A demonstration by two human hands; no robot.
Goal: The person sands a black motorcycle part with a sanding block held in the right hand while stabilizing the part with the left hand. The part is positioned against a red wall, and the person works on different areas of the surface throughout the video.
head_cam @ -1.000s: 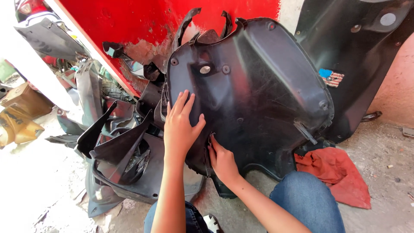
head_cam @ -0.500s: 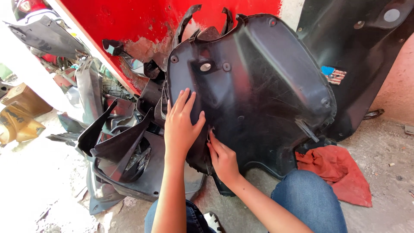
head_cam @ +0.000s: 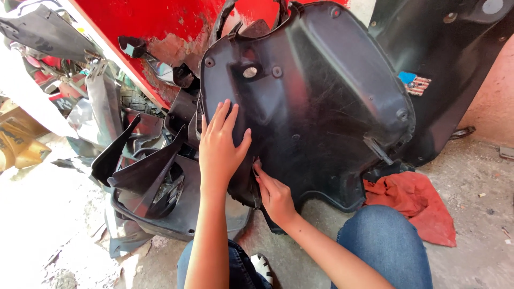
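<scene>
A person in blue jeans is crouching on a dusty concrete floor (head_cam: 482, 182), working with bare hands on a large black plastic panel (head_cam: 321, 101) that is standing nearly upright and leaning back toward a red wall (head_cam: 134, 21) with flaking paint. The left hand (head_cam: 218, 147) is lying flat against the panel's left side, fingers (head_cam: 222, 115) spread and extended, pressing on the surface rather than gripping. The right hand (head_cam: 274, 192) is sitting lower, at the panel's bottom left edge, with its fingers curled and their tips tucked in against the rim; whether they are actually pinching the edge cannot be told. The panel is showing its dull inner face, with round mounting holes near the top and a small tab jutting from its lower right side. A second dark panel (head_cam: 455, 59), bearing a small coloured sticker, is leaning just behind it on the right. A crumpled red rag (head_cam: 417, 203) is lying on the floor beside the panel's lower right corner, near the person's right knee. To the left, a heap of black plastic parts (head_cam: 144, 176) is piling up against the wall.
</scene>
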